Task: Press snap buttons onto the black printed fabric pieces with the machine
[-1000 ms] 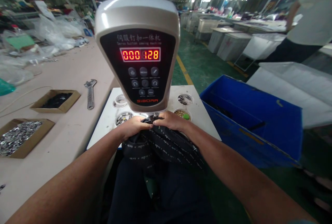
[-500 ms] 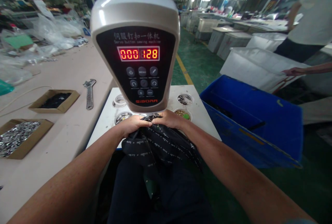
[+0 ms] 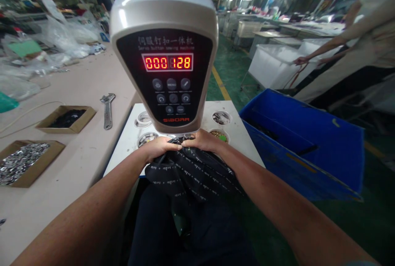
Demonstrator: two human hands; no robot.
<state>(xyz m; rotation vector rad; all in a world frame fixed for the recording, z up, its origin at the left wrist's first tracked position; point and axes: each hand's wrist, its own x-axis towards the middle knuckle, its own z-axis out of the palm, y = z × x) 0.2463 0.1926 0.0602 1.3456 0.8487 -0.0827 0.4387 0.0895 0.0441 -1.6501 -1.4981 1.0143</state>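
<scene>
Black fabric with rows of small white lettering hangs down over my lap from under the head of a button machine. My left hand grips its upper edge, thumb pointing inward. From the other side my right hand pinches the same edge, and the two thumbs nearly meet. Both hands are just below the machine's head, over the white machine table. The red display reads 000128. Whatever lies between the fingertips under the head is hidden.
At left a pale table bears an adjustable wrench, a box of black pieces and a box of shiny metal parts. A blue bin stands right. Beyond it a person's hand holds a white cart.
My hands and the fabric stay almost in place. At right the person and the white cart have moved away and to the left. The display number is the same.
</scene>
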